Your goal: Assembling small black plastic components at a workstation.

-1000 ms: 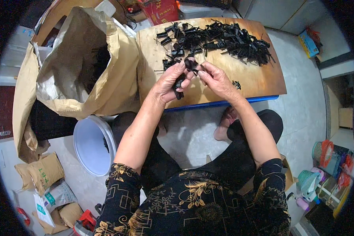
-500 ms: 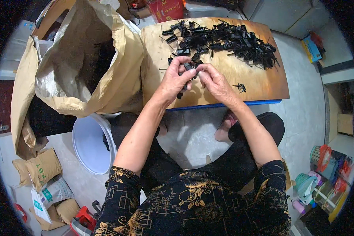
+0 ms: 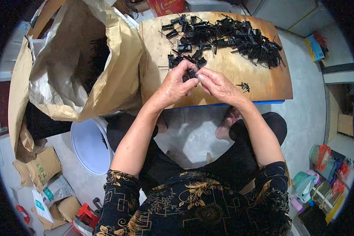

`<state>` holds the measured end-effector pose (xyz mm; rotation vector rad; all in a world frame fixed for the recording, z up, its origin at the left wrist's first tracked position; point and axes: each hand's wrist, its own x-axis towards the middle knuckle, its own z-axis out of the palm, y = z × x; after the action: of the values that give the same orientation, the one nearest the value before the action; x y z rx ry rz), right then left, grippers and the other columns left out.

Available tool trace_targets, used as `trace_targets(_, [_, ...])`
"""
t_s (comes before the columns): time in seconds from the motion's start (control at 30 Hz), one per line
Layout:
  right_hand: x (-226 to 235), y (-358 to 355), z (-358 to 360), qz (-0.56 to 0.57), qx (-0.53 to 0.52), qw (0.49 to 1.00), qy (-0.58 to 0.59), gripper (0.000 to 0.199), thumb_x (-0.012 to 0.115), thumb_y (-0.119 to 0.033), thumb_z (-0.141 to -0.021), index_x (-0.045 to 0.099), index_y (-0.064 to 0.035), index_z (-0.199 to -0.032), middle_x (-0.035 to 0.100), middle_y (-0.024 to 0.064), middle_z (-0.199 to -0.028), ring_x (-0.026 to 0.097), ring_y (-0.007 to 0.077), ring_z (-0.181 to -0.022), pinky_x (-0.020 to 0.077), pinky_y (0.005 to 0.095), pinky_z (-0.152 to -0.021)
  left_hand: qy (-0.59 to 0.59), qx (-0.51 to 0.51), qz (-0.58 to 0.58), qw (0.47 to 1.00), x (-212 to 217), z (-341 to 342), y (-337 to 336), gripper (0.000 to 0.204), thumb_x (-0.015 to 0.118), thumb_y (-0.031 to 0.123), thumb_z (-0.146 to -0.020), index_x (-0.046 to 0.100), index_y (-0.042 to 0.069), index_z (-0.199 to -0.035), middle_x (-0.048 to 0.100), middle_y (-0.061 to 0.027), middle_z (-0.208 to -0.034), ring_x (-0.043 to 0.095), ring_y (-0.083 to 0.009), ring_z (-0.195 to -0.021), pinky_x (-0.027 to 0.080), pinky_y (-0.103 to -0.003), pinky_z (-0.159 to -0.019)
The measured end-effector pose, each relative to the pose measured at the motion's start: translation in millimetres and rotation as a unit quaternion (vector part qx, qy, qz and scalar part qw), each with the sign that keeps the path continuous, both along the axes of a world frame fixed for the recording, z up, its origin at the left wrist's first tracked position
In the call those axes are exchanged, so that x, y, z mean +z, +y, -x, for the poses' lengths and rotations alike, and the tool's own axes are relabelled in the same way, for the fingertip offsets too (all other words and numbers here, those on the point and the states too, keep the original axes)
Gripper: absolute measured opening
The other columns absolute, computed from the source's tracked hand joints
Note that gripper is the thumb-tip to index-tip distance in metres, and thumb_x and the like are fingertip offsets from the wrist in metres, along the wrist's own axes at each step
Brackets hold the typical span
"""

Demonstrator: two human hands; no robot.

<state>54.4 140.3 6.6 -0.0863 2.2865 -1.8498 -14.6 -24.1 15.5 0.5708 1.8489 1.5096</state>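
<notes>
Over the near edge of the wooden board (image 3: 224, 80), my left hand (image 3: 173, 87) pinches a small black plastic part (image 3: 191, 73) between thumb and bent fingers. My right hand (image 3: 220, 84) meets it from the right, thumb and forefinger closed at the part's right side. Whether a separate piece sits in the right fingertips is hidden. Just beyond my left fingers lie several loose black parts (image 3: 176, 60). A small cluster of thin black pieces (image 3: 244, 87) rests to the right of my right hand.
A pile of black plastic parts (image 3: 240, 37) with thin stems spreads over the board's far side. On the left stands a large open paper sack (image 3: 122, 84) with dark contents, a white bucket (image 3: 88, 145) below it. Baskets and bags (image 3: 322, 173) sit at the lower right.
My fingers have closed in round the black part, hiding more of it. My right fingertips now touch my left thumb area. The whole view has shifted slightly.
</notes>
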Motion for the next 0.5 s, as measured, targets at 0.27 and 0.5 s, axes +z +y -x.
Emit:
trace_targets(0.27, [-20.4, -10.2, 5.1, -0.045, -0.043, 0.997, 0.040, 0.019, 0.042, -0.021, -0.092, 0.048, -0.0038, -0.085, 0.039, -0.0017, -0.060, 0.039, 0.0079, -0.055, 0.0350, 0.0239, -0.050, 0.236, 0.004, 0.056, 0.970, -13.9, 2.9, 2.2, 0.030, 0.060, 0.007, -0.073, 0.044, 0.003, -0.099, 0.055, -0.0163, -0.075, 0.055, -0.0270, -0.066, 0.044, -0.035, -0.061])
trace_targets(0.5, [-30.1, -26.0, 15.3, -0.053, -0.086, 0.994, 0.034, 0.017, 0.044, -0.019, -0.088, 0.050, -0.0027, -0.089, 0.054, 0.0201, -0.075, 0.054, 0.0386, -0.071, 0.0426, 0.0403, -0.061, 0.277, 0.054, 0.094, 0.955, -14.1, 0.6, 0.6, 0.032, 0.062, 0.006, -0.074, 0.045, 0.006, -0.101, 0.054, -0.0094, -0.071, 0.051, -0.0146, -0.062, 0.044, -0.030, -0.057])
